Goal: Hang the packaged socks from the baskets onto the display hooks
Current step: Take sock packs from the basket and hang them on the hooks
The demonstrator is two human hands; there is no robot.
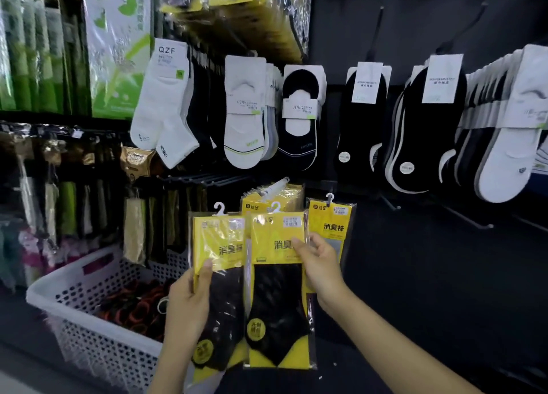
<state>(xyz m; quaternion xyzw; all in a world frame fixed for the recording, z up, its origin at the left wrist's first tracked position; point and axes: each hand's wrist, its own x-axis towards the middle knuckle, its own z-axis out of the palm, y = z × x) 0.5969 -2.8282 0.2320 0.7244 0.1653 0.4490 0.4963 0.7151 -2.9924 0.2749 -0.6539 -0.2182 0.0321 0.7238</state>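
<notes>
Packs of socks with yellow cards, three in all, sit in front of the person at the dark display wall. The left hand grips the left pack, thumb across its front. The right hand pinches the middle pack, thumb on the yellow card. The third pack stands just behind the right fingers; whether they hold it cannot be told. Each of the three has one white plastic hanger on top. Behind them a bunch of matching packs hangs on a hook. One white perforated basket stands at lower left with dark and orange items inside. Above, six bunches of socks hang in a row, and two bare hooks jut out at lower right.
</notes>
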